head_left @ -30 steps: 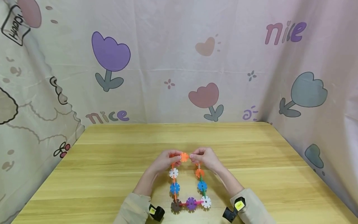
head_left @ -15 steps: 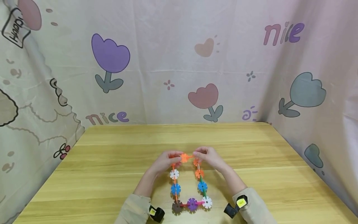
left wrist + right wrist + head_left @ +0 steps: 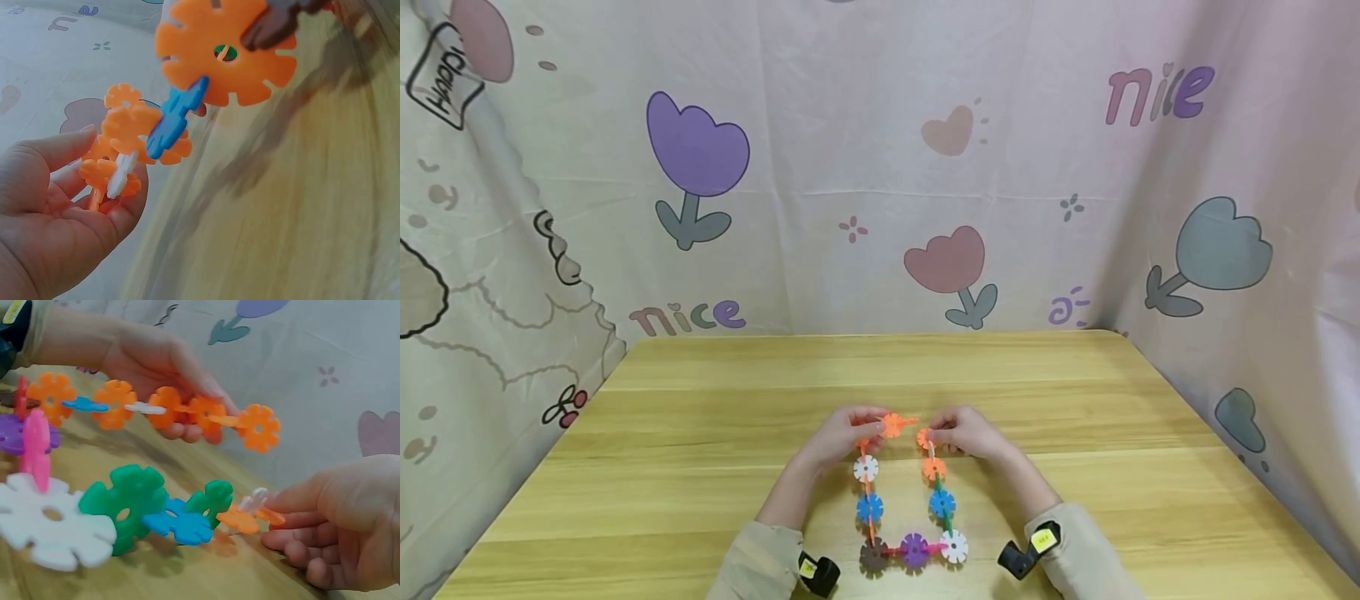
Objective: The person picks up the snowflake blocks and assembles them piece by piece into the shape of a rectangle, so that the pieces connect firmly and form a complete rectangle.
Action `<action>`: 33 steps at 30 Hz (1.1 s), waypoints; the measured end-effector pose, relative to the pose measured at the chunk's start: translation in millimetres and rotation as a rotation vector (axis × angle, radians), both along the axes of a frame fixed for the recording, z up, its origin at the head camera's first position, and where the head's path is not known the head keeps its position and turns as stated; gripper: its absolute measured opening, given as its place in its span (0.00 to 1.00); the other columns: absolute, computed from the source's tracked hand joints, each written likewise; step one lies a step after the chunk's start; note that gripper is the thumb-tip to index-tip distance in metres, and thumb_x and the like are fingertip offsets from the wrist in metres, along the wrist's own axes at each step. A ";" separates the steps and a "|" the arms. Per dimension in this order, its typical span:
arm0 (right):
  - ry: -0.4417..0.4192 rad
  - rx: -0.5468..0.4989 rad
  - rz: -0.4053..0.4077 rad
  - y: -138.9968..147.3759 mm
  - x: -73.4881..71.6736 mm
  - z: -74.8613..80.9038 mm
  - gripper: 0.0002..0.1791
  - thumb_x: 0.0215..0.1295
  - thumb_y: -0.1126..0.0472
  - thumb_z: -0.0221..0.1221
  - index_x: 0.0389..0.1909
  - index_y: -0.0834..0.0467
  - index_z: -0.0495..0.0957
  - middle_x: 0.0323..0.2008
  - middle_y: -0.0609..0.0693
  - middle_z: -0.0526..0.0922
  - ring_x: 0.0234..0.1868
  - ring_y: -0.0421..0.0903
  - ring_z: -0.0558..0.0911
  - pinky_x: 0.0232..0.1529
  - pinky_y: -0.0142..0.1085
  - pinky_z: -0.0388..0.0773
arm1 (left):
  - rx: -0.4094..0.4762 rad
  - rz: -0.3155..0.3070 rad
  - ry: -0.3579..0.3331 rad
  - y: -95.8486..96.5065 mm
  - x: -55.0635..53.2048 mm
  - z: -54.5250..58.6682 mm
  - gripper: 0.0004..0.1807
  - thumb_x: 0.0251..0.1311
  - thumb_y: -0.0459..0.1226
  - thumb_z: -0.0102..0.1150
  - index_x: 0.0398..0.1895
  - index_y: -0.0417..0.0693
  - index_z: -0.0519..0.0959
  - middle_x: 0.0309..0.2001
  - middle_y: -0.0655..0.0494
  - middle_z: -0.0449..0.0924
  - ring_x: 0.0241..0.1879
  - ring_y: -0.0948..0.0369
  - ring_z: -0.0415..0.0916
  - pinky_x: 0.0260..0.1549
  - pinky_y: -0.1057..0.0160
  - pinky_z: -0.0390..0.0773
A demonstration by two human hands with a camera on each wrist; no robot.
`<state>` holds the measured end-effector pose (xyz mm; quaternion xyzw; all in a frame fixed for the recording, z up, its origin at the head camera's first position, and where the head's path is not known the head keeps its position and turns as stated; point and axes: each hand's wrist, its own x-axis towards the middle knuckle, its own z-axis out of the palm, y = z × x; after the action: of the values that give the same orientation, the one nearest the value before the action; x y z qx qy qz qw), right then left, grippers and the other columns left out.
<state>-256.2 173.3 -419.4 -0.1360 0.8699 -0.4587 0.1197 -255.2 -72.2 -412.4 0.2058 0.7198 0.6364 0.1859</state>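
Notched plastic snowflake discs are joined edge to edge into a chain, forming three sides and part of a far side. My left hand (image 3: 842, 437) grips its far left corner, among orange discs (image 3: 131, 128). From that hand an orange end disc (image 3: 258, 428) sticks out to the right. My right hand (image 3: 966, 432) pinches the right side's far end, by an orange disc (image 3: 923, 438) and a white disc (image 3: 255, 500). A small gap separates the two ends. Nearest me are a brown disc (image 3: 874, 556), a purple disc (image 3: 914, 550) and a white disc (image 3: 953, 547).
The chain is over a wooden table (image 3: 700, 400), with a patterned cloth (image 3: 820, 150) hanging behind and at both sides. Black cameras, one at the left cuff (image 3: 818, 573) and one at the right cuff (image 3: 1028, 550), sit near the chain's lower corners.
My right hand has let go of the far side's orange end disc and come nearer, now pinching the right side's end. The left hand stays in its grip almost unmoved.
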 end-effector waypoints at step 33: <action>0.033 -0.192 -0.008 -5.5 4.4 21.1 0.07 0.64 0.66 0.55 0.39 0.66 0.71 0.18 0.49 0.75 0.18 0.45 0.69 0.20 0.33 0.66 | -0.012 0.037 -0.030 4.1 0.4 2.8 0.20 0.64 0.32 0.52 0.56 0.27 0.69 0.37 0.43 0.76 0.36 0.50 0.77 0.37 0.57 0.79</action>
<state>-251.8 167.8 -398.2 -0.1510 0.8244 -0.5381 0.0899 -254.8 -68.0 -409.6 0.1815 0.7245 0.6384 0.1861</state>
